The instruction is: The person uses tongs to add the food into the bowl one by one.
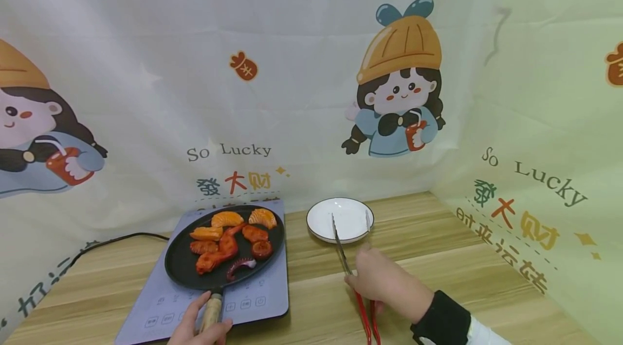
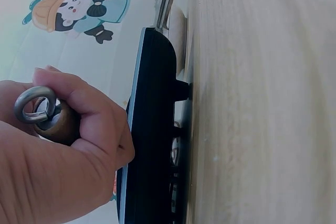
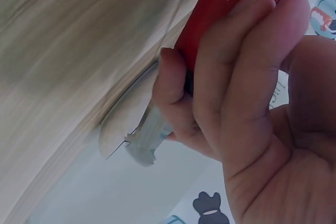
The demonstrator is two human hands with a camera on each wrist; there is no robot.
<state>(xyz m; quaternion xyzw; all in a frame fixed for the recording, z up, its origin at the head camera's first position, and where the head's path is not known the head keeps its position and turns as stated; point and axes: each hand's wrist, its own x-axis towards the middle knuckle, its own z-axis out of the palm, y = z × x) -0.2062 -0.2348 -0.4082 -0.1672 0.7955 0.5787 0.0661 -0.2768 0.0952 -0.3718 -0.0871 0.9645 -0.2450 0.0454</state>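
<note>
My left hand [image 1: 192, 326] grips the wooden handle [image 1: 211, 313] of a black frying pan [image 1: 182, 274]; in the left wrist view, a metal ring [image 2: 30, 104] hangs at the handle's end. Several food pieces lie in the pan, among them orange slices [image 1: 227, 219], a reddish wing-like piece [image 1: 227, 245] and a purple tentacle [image 1: 239, 266]. My right hand [image 1: 389, 283] holds metal tongs with red handles [image 1: 362, 312]. Their two arms are spread apart, tips overlapping a white dark-rimmed plate [image 1: 348, 223] in the head view. Nothing shows between the tips.
Under the pan is a flat induction cooker [image 1: 272, 296] with touch buttons along its front. A black cord [image 1: 121, 237] runs from it to the left. The wood-grain table [image 1: 418, 226] meets a printed cloth backdrop [image 1: 302, 91] behind and at the sides.
</note>
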